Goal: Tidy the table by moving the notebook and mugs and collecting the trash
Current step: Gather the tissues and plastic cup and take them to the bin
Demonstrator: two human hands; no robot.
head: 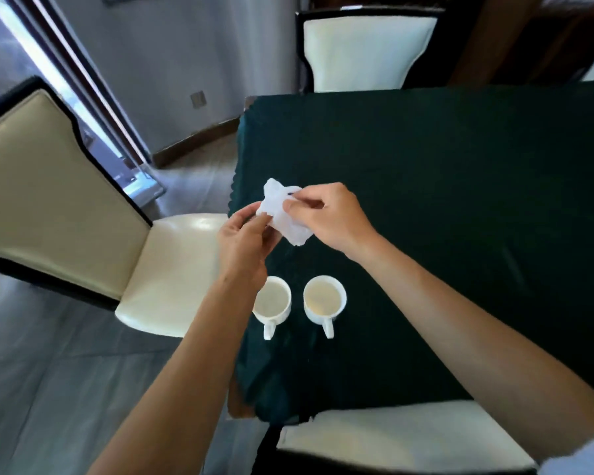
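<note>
A crumpled white tissue (283, 214) hangs above the table's left edge, pinched from both sides. My left hand (242, 240) grips its left part with fingertips and thumb. My right hand (330, 217) holds its upper right part. Two white mugs stand side by side on the dark green tablecloth (443, 186) nearer to me, handles pointing toward me: the left mug (273, 303), partly behind my left wrist, and the right mug (324, 301). No notebook is in view.
A cream chair (83, 200) stands at the table's left side, another chair (367, 49) at the far end, and a third chair (402, 437) at the near edge under my right arm. Grey floor lies to the left.
</note>
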